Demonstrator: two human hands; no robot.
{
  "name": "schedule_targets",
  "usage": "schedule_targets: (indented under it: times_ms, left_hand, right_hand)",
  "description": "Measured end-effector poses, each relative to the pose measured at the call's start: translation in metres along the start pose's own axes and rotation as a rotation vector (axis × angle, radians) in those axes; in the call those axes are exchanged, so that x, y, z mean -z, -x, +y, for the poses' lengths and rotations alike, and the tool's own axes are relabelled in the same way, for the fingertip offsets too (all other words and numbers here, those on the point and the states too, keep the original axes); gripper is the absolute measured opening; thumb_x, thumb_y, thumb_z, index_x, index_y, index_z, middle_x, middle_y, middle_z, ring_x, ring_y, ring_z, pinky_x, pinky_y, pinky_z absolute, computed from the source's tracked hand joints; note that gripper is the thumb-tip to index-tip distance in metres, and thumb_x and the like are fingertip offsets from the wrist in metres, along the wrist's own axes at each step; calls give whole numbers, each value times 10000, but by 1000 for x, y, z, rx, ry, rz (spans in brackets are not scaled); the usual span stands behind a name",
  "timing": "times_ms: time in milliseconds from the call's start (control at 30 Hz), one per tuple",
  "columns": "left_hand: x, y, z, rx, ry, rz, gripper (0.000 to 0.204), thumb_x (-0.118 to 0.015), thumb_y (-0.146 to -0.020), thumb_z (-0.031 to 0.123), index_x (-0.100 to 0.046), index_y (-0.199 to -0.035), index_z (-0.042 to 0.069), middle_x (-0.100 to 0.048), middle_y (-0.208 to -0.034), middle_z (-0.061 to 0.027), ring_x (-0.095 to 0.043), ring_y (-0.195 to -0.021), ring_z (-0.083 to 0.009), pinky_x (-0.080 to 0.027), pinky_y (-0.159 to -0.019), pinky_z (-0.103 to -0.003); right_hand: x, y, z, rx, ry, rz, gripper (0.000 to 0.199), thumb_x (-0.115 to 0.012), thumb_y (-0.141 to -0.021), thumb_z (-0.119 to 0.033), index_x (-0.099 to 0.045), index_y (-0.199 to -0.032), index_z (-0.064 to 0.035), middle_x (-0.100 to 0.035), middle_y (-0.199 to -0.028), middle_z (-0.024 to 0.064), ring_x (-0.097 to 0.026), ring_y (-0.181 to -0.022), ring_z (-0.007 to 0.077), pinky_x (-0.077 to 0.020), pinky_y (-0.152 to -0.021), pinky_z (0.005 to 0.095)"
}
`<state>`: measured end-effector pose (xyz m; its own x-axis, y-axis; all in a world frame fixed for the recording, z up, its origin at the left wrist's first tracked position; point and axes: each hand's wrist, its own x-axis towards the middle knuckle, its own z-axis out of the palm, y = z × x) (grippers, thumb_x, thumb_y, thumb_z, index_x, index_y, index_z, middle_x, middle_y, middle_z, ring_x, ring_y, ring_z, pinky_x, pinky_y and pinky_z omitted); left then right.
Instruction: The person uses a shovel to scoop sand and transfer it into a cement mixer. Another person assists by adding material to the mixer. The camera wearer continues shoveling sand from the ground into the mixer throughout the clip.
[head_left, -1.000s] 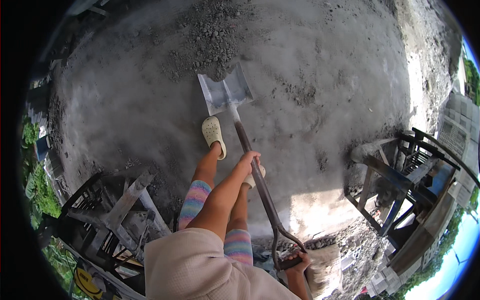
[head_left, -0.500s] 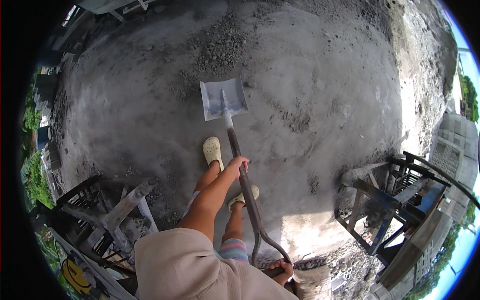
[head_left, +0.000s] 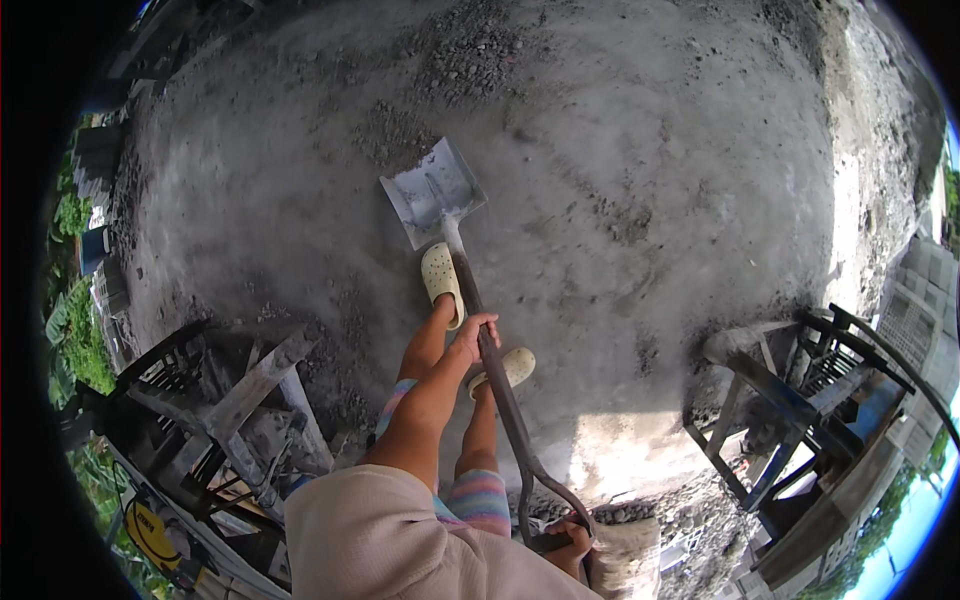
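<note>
A shovel [head_left: 503,390] with a brown shaft stretches away from me, its square metal blade [head_left: 428,192] low over the grey ground. My left hand [head_left: 478,338] is wrapped round the middle of the shaft. At the near end, my right hand [head_left: 568,543] grips the forked handle. The blade is tilted to one side, with a light dusting and no heap of material visible on it. Whether it touches the ground I cannot tell. Just short of the blade, my left clog [head_left: 440,280] stands beside the shaft.
Loose gravel [head_left: 470,60] lies beyond the blade, and crumbled soil [head_left: 625,220] to its right. A metal frame [head_left: 790,400] stands at the right, another dusty frame [head_left: 225,410] at the left. A yellow-and-black machine [head_left: 152,535] sits at the lower left. Rubble [head_left: 705,535] lies at the lower right.
The shovel blade has twisted and tipped, and sits slightly farther left. Both hands keep their hold on the shovel. My feet are closer to the shaft's line, and the view has shifted slightly.
</note>
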<state>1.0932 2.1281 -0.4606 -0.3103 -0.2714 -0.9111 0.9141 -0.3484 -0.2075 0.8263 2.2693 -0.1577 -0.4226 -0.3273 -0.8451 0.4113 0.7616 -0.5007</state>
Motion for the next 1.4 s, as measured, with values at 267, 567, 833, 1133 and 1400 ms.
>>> schedule_targets:
  times_ms: [267, 567, 833, 1133, 1400]
  left_hand:
    - [-17, -9, 145, -197, -268, 156, 179, -579, -625, 105, -431, -524, 100, -433, -452, -49, -402, -379, -182, -345, -380, -320]
    - [-65, 23, 75, -190, -319, 116, 138, -581, -625, 118, -455, -579, 85, -438, -484, -40, -432, -418, -173, -363, -409, -306]
    - [-13, 23, -49, 11, -232, 186, 177, -593, -617, 108, -459, -507, 73, -435, -447, -64, -428, -370, -192, -361, -361, -312]
    - [-84, -5, 67, -158, -282, 190, 134, -572, -628, 57, -449, -578, 72, -439, -477, -41, -432, -401, -170, -355, -383, -290]
    - [-106, 40, 61, -233, -424, 154, 114, -564, -645, 41, -457, -611, 63, -442, -492, -43, -443, -409, -170, -364, -387, -297]
  right_hand:
    - [-133, -9, 36, -131, -124, -168, 119, -511, -598, -163, -473, -666, -73, -439, -552, 39, -446, -501, 189, -401, -502, 348]
    - [-100, 34, -8, -157, -221, 48, 134, -495, -588, -181, -461, -659, -72, -433, -535, 49, -439, -482, 183, -422, -502, 340]
    - [-41, 67, -33, -87, -75, 164, 149, -513, -618, -208, -496, -689, -78, -470, -558, 26, -456, -508, 172, -419, -517, 329]
    - [-102, 20, -26, -234, -245, 3, 132, -504, -602, -220, -469, -640, -98, -449, -545, 26, -447, -488, 182, -395, -486, 341]
    - [-90, 56, -42, -258, -312, 54, 140, -519, -598, -219, -458, -602, -93, -439, -534, 19, -441, -484, 174, -391, -507, 331]
